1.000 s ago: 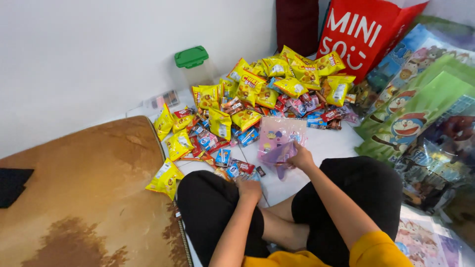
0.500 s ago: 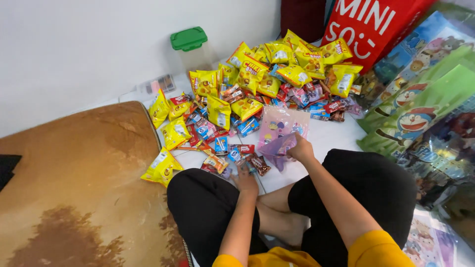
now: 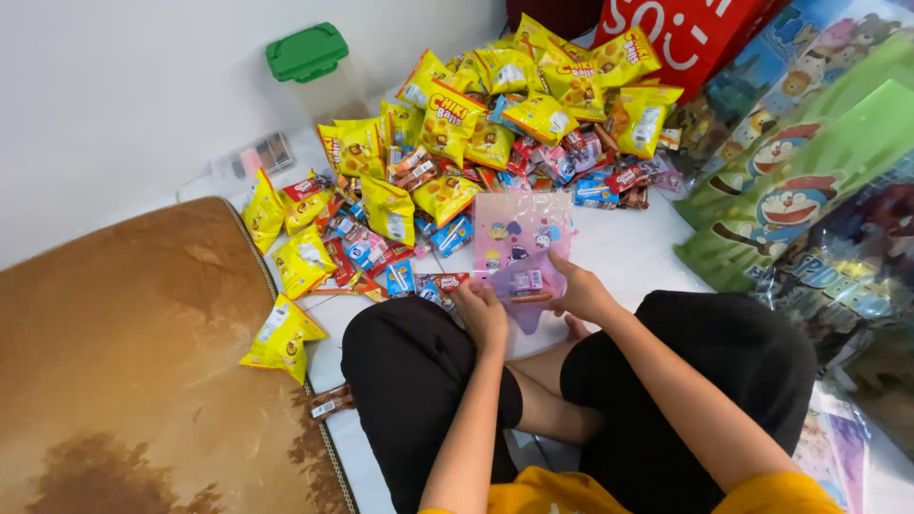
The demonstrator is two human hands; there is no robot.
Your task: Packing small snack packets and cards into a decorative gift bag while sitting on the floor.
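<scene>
Pink printed pouch (image 3: 522,228), perhaps plastic

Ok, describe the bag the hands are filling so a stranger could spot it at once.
Find the heap of yellow snack packets on the white floor. Just in front, both hands hold the goodie bag: flat, see-through pink-purple plastic with small cartoon prints, unlike the opaque wrappers behind it.
</scene>
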